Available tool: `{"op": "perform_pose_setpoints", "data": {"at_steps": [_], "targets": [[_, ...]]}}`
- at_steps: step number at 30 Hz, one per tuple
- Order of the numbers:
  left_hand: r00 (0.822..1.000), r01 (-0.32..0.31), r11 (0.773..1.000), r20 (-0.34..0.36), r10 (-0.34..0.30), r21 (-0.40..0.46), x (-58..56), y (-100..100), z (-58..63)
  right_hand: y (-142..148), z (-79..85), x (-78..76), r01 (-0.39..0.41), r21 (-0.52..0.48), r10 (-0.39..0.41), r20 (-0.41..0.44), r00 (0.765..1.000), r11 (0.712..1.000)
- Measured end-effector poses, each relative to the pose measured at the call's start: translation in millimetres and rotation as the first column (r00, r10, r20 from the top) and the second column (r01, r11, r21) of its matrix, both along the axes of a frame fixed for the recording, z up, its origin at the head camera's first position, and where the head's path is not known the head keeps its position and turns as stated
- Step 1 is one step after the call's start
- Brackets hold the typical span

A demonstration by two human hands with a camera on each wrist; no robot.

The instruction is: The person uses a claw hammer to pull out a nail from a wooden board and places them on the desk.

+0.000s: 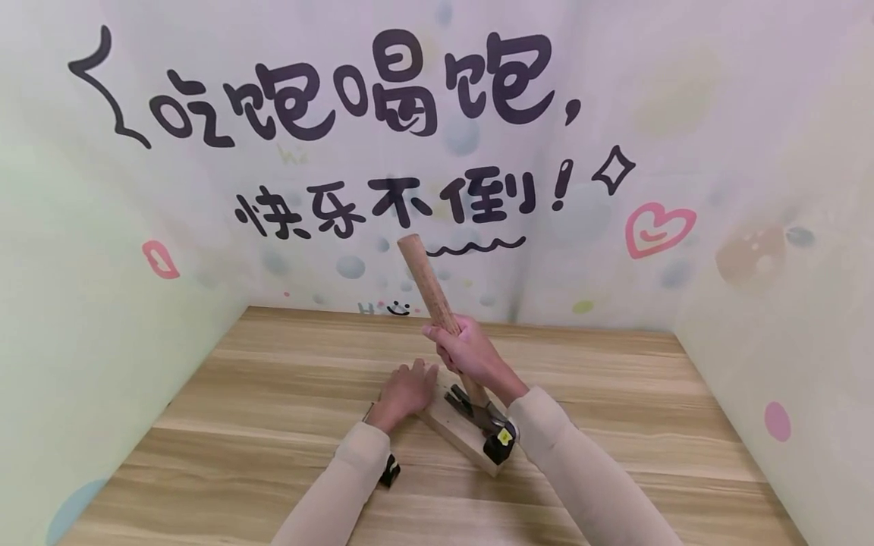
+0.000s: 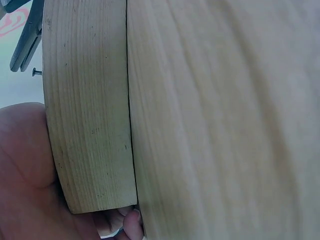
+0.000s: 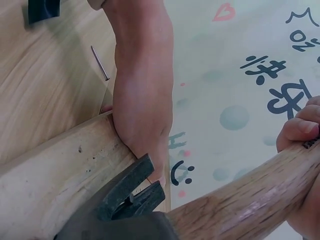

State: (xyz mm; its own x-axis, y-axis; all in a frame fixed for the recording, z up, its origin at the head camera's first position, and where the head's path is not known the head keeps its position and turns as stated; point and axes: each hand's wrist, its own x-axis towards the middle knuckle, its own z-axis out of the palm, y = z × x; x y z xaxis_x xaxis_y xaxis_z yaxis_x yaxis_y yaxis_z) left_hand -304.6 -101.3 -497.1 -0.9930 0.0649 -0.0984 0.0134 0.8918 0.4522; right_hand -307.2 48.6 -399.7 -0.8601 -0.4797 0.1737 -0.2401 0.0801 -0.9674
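Note:
A claw hammer [image 1: 428, 284] is held by my right hand [image 1: 474, 353], which grips the middle of its wooden handle. The handle's end points up and away, and the dark head is low, over the near part of a wooden block [image 1: 454, 432]. In the right wrist view the claw [image 3: 131, 192] shows its split prongs above the block. My left hand [image 1: 404, 390] holds the block's far end against the table, fingers curled round that end in the left wrist view. A small nail [image 2: 37, 72] sticks out from the block's upper face, near the claw.
A loose nail [image 3: 100, 64] lies on the wood-grain table [image 1: 273, 409], beyond the left forearm. Beside the left sleeve is a small black object [image 1: 389, 472]. Printed fabric walls [image 1: 771, 341] enclose the table at the back and sides.

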Motion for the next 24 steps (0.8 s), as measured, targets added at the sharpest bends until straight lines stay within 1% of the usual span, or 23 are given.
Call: {"op": "perform_pose_setpoints", "data": {"at_steps": [9,11,15,19,24], "targets": [[1.000,-0.001,1.000,-0.021,0.002,0.015,2.4,1.2,1.3,13.9,1.0,9.8,-0.015,-0.095,0.011,-0.039,0.999,0.995],[1.000,-0.001,1.000,-0.028,0.002,0.020,3.3,1.0,1.8,17.7,0.8,12.4,-0.018,-0.124,0.010,-0.063,0.998,0.992],[1.000,0.001,1.000,-0.029,0.000,0.020,5.5,1.0,1.8,28.9,-1.5,20.3,-0.034,-0.205,0.009,-0.121,0.993,0.978],[1.000,0.002,1.000,-0.020,-0.001,0.030,6.4,1.3,2.1,40.3,-3.2,28.5,-0.067,-0.274,0.014,-0.191,0.981,0.959],[1.000,0.002,1.000,-0.013,-0.002,0.016,7.8,1.5,3.3,50.9,-4.7,34.9,-0.112,-0.353,0.018,-0.258,0.966,0.929]]}}
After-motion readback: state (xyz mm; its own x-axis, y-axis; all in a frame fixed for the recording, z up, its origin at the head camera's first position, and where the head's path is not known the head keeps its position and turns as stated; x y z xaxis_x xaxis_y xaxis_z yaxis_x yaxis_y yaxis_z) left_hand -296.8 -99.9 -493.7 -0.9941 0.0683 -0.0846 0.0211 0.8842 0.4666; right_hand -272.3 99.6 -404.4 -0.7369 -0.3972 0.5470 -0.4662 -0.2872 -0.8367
